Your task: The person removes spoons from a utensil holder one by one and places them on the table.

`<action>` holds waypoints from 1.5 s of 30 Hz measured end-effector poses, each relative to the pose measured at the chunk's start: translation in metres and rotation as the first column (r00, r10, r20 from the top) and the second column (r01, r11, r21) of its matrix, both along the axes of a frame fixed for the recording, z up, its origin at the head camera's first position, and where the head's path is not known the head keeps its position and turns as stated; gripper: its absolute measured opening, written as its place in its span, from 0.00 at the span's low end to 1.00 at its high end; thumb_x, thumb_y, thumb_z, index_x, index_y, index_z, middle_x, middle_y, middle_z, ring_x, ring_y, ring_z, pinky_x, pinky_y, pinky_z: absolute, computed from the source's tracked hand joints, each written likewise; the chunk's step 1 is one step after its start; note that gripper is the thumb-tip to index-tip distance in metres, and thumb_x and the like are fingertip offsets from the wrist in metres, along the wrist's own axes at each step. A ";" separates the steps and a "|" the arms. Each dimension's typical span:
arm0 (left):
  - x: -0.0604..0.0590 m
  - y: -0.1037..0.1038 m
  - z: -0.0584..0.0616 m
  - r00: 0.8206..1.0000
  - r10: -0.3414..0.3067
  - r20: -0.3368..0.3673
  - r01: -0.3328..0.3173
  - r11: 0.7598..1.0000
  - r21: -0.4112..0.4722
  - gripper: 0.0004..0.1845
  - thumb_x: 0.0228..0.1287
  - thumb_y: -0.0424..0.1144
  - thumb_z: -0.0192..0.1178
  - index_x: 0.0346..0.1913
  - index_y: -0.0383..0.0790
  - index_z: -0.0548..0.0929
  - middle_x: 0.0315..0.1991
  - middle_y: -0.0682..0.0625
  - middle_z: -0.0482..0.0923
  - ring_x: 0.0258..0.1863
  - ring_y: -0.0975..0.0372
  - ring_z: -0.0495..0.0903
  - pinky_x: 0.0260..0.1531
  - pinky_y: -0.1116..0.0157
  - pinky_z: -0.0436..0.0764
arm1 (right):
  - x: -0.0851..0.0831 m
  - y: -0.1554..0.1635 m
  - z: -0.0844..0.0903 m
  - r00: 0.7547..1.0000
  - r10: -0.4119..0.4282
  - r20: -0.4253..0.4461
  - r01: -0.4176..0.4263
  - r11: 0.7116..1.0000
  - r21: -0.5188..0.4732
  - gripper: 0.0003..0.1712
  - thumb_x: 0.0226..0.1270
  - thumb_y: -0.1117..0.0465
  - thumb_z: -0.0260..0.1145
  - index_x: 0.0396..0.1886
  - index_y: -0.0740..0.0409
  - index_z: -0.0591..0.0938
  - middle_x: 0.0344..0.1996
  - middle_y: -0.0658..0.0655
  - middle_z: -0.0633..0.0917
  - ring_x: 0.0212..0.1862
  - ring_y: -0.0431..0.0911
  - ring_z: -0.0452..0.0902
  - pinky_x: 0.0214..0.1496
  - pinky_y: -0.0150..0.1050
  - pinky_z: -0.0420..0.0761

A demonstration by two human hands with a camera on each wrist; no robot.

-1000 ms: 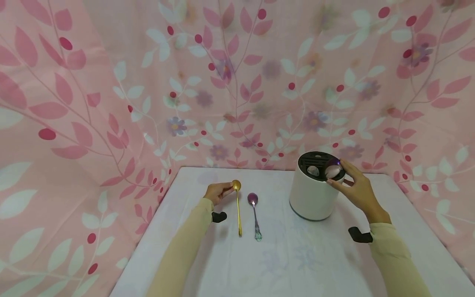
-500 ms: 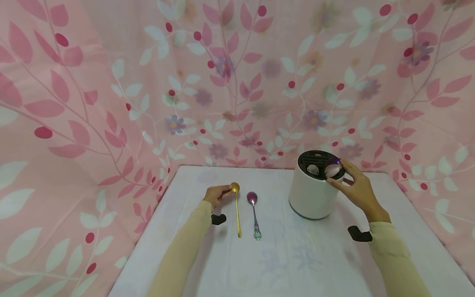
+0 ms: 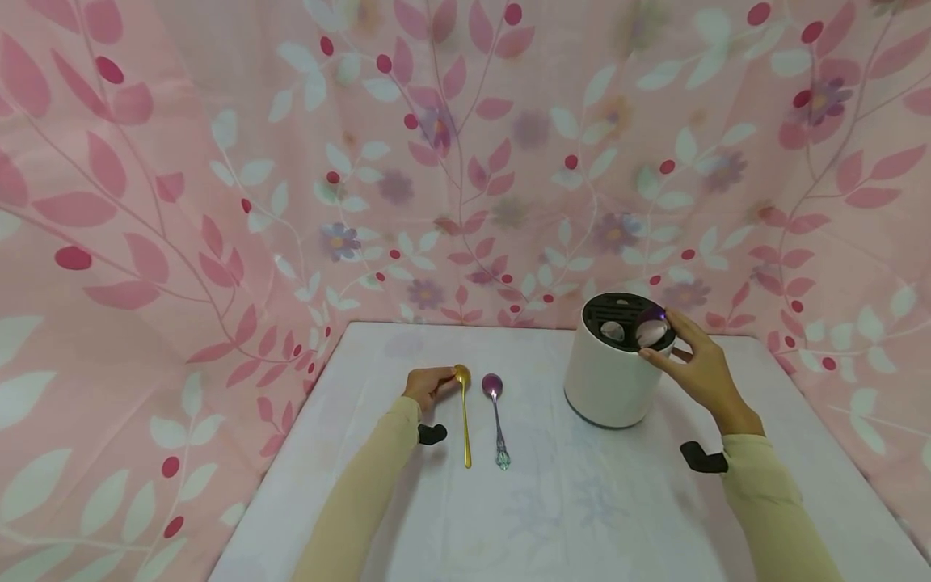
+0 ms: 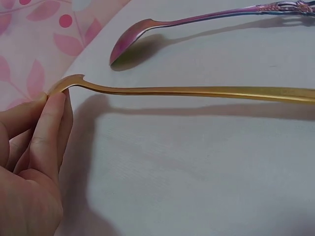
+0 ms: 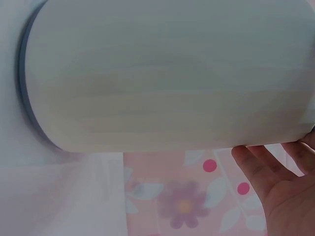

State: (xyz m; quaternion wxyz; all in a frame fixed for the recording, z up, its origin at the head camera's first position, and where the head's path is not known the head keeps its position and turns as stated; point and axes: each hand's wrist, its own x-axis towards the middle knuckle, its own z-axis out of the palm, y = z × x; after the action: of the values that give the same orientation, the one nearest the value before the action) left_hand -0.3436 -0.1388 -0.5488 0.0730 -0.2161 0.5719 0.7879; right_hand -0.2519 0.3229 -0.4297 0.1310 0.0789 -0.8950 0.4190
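My left hand (image 3: 429, 385) pinches a slim gold spoon (image 3: 465, 420) by its bowl, between thumb and fingertips. In the left wrist view the gold spoon's handle (image 4: 211, 92) stretches away to the right, its shadow beneath it. Beside it on the cloth lies a purple iridescent spoon (image 3: 498, 420) with an ornate handle end. My right hand (image 3: 701, 372) grips a white round utensil holder (image 3: 611, 388) at its upper right rim, thumb at the front. A shiny spoon bowl (image 3: 652, 333) stands out of the holder's black slotted top between thumb and index finger. In the right wrist view, fingertips (image 5: 240, 151) meet the holder's wall.
A second, smaller shiny spoon head (image 3: 612, 331) shows in the holder's top. A white cloth (image 3: 553, 525) covers the table. Pink floral curtains (image 3: 465, 162) hang close behind and at both sides. Black wrist mounts (image 3: 703, 457) sit under the wrists.
My left hand and the gold spoon's bowl have come slightly down and nearer. The right hand has stayed at the holder, and the head view has shifted a little.
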 end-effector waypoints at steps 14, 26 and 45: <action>0.004 0.003 -0.002 0.999 0.032 -0.036 -0.035 0.997 -0.062 0.15 0.49 0.18 0.69 0.43 0.20 0.83 0.37 0.33 0.84 0.34 0.52 0.87 0.37 0.63 0.85 | -0.004 -0.001 0.001 0.999 -0.004 -0.037 0.004 1.000 0.000 0.51 0.61 0.48 0.73 0.77 0.37 0.53 0.76 0.52 0.55 0.73 0.54 0.55 0.58 0.46 0.71; 0.003 -0.010 0.001 0.991 -0.103 -0.087 0.063 0.923 -0.379 0.09 0.52 0.27 0.73 0.36 0.26 0.87 0.31 0.39 0.86 0.26 0.57 0.87 0.30 0.67 0.85 | -0.003 -0.002 0.001 0.999 -0.008 -0.038 0.008 1.000 -0.011 0.51 0.61 0.48 0.72 0.77 0.34 0.53 0.76 0.49 0.55 0.74 0.52 0.55 0.58 0.37 0.71; 0.013 -0.035 -0.003 0.965 -0.167 -0.204 0.002 0.778 -0.628 0.05 0.55 0.31 0.71 0.32 0.30 0.89 0.27 0.42 0.86 0.25 0.56 0.87 0.28 0.67 0.85 | 0.000 -0.002 -0.002 1.000 0.000 -0.027 0.000 1.000 -0.005 0.51 0.61 0.49 0.73 0.77 0.39 0.54 0.76 0.50 0.55 0.73 0.53 0.55 0.58 0.47 0.71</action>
State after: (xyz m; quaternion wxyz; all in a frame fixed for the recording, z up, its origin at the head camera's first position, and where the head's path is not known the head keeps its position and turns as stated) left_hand -0.3304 -0.1738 -0.5522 -0.0392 -0.1018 0.8134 0.5714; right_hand -0.2524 0.3214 -0.4313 0.1431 0.0841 -0.8920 0.4204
